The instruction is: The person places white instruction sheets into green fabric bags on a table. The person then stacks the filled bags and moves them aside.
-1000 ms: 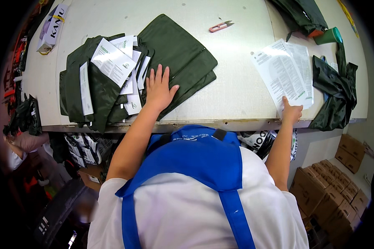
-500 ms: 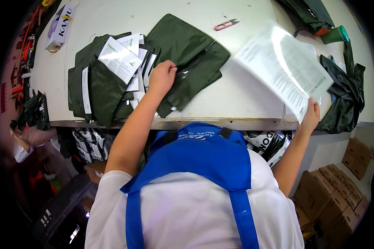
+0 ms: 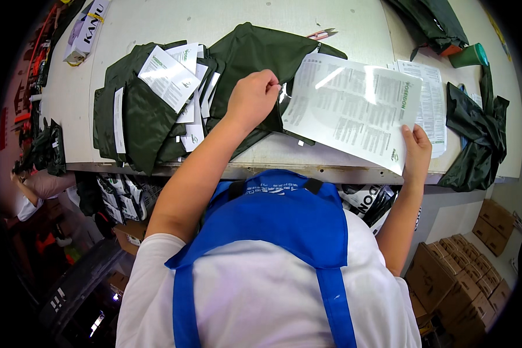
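Note:
A dark green fabric bag [image 3: 238, 52] lies on the table in front of me. My left hand [image 3: 254, 100] is closed in a pinch on the edge of its opening, which stands a little raised. A glossy printed sheet [image 3: 354, 104], white with green and grey print, is held at its lower right corner by my right hand [image 3: 416, 152]. The sheet's left end is at the bag's mouth, close to my left fingertips; how far inside it reaches is hidden. To the left, more green bags [image 3: 151, 133] are piled, with white printed cards [image 3: 169, 78] sticking out.
Thread snips [image 3: 323, 33] lie just beyond the bag. More printed sheets [image 3: 429, 98] rest right of my right hand, beside a crumpled dark green bag [image 3: 472, 127]. A green cylinder [image 3: 468, 55] lies at the far right. A white box [image 3: 86, 32] stands far left.
My right hand has brought the sheet left and down to the bag's opening. My left hand has shifted right, pulling the bag's edge with it and lifting the fabric.

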`<state>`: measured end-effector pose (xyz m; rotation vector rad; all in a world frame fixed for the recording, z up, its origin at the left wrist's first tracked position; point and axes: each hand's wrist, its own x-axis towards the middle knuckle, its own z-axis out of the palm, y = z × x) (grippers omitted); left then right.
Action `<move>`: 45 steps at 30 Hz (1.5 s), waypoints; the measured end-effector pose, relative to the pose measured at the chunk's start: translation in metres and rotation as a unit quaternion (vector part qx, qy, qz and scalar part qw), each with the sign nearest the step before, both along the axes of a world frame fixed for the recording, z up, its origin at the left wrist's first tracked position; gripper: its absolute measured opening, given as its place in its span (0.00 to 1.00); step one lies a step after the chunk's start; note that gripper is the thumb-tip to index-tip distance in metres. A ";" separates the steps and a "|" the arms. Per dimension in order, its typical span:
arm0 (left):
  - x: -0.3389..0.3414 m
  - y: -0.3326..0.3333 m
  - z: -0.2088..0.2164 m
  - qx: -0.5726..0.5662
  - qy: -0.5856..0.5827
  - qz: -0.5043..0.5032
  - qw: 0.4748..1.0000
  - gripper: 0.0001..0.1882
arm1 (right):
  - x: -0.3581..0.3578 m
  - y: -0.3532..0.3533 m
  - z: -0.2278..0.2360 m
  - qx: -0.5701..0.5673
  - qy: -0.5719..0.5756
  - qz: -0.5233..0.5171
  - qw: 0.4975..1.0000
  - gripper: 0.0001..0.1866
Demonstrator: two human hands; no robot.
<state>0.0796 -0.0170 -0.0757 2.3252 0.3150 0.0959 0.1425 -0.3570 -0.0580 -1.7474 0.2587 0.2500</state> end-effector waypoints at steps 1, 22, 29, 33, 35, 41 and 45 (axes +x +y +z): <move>0.000 -0.002 0.000 0.004 0.001 -0.011 1.000 0.06 | 0.002 0.004 -0.004 -0.002 0.000 0.025 1.000 0.11; -0.037 -0.038 0.085 -0.034 -0.120 -0.087 0.988 0.04 | -0.042 0.129 -0.039 0.118 0.027 0.142 0.982 0.11; -0.110 0.098 0.079 0.288 -0.021 0.126 0.949 0.08 | 0.028 0.075 -0.041 -0.095 -0.003 0.111 0.989 0.28; -0.097 0.076 0.022 0.181 -0.049 0.043 0.981 0.19 | 0.061 -0.120 -0.133 -0.507 0.091 -0.240 0.823 0.53; -0.097 0.046 -0.027 0.100 0.006 -0.020 0.995 0.28 | 0.045 -0.103 -0.101 -0.566 0.166 -0.299 0.750 0.53; -0.070 -0.014 -0.082 0.288 0.174 -0.116 0.934 0.36 | 0.064 -0.203 -0.164 -0.355 0.109 -0.207 0.905 0.51; -0.041 -0.048 -0.070 0.272 0.103 -0.114 0.950 0.31 | 0.068 -0.185 -0.142 -0.367 0.170 -0.170 0.899 0.52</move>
